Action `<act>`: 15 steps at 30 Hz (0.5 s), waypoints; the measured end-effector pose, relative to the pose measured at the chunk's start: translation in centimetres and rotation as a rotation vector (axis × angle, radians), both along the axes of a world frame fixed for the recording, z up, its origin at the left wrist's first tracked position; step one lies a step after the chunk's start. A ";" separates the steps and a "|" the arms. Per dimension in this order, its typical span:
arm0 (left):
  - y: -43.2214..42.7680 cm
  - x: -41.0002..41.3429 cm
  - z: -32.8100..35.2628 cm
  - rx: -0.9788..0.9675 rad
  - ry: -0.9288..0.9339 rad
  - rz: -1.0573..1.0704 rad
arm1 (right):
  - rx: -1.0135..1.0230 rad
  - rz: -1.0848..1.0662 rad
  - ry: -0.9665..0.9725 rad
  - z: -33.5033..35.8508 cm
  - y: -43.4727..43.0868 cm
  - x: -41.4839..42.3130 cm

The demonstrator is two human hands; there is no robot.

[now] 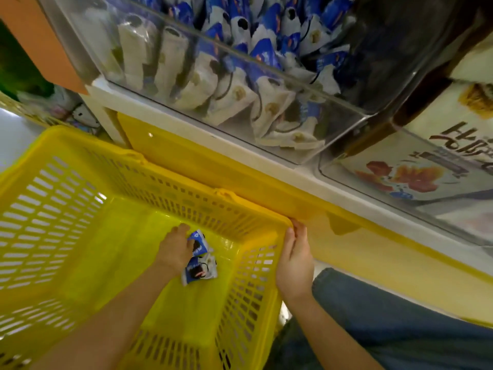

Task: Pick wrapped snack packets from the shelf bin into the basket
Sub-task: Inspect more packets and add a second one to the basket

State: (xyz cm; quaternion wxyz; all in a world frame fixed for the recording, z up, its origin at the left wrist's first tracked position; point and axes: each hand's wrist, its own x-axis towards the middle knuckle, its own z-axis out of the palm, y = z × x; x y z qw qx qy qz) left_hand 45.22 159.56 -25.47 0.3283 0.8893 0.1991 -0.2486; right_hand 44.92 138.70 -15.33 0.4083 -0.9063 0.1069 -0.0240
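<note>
Head cam: your left hand (pixel 174 247) pinches a snack packet (pixel 198 243) down in the basket (pixel 88 141), right hand (pixel 294 259) rests loose on its rim; it's probably light, crinkly, slippery, so grab mid-body.

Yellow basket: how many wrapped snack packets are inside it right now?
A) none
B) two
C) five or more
B: only two blue-and-white packets show on the floor of the basket, the upper packet held by the left hand and the lower packet lying just beside it.
</note>
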 end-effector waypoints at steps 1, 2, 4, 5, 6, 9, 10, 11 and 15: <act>-0.3 0.3 1.1 -0.016 -0.080 0.021 | 0.001 0.004 -0.003 0.0 0.0 0.0; -0.6 0.6 2.4 -0.023 -0.171 0.027 | -0.004 0.008 0.001 0.0 0.0 0.0; -1.3 1.0 5.2 -0.020 -0.373 0.001 | -0.040 0.020 0.004 0.0 0.2 0.0; -1.5 1.1 6.7 -0.004 -0.470 -0.020 | -0.063 0.028 -0.004 0.1 0.2 0.0; -1.8 1.1 8.1 0.025 -0.553 -0.044 | -0.084 0.038 -0.010 0.2 0.2 0.1; -1.7 1.1 11.2 0.151 -0.731 -0.155 | -0.172 0.086 0.081 1.0 -0.3 0.2; -1.3 1.1 11.8 0.193 -0.750 -0.217 | -0.221 0.120 0.148 1.4 -0.5 0.4; -0.8 1.3 12.2 0.238 -0.736 -0.295 | -0.280 0.166 0.223 2.0 -0.6 0.6; 0.9 1.9 12.9 0.338 -0.558 -0.500 | -0.572 0.393 0.415 5.5 -0.8 1.7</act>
